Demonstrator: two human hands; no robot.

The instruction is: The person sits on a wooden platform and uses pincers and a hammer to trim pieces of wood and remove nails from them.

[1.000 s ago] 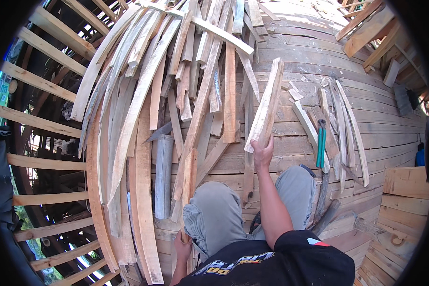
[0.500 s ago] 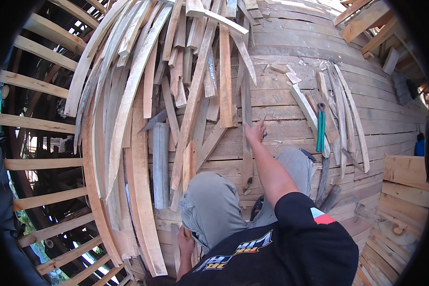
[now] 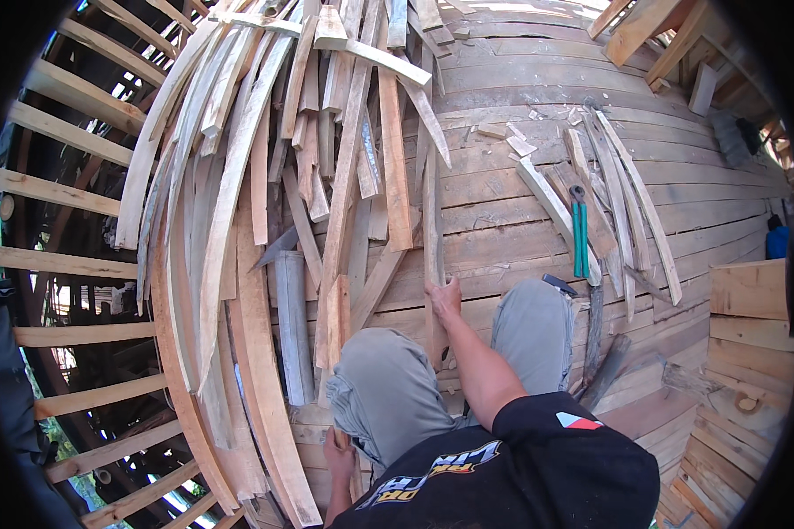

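From my remote view I identify the following. Pliers (image 3: 580,234): green handles nearest the lower edge, lying close together, metal head pointing away. Wood chips (image 3: 521,145): several pale pieces, beyond the pliers and to their left. Tube (image 3: 295,331): grey, cylindrical, lying lengthwise left of centre. Floor (image 3: 697,196): weathered boards running crosswise. Joists (image 3: 71,334): spaced bars along the left side, dark gaps between them. Sheet (image 3: 4,339): dark, draped at the left rim. At the right rim I register a blue item (image 3: 776,243), too small to identify, above a boarded structure (image 3: 750,291).
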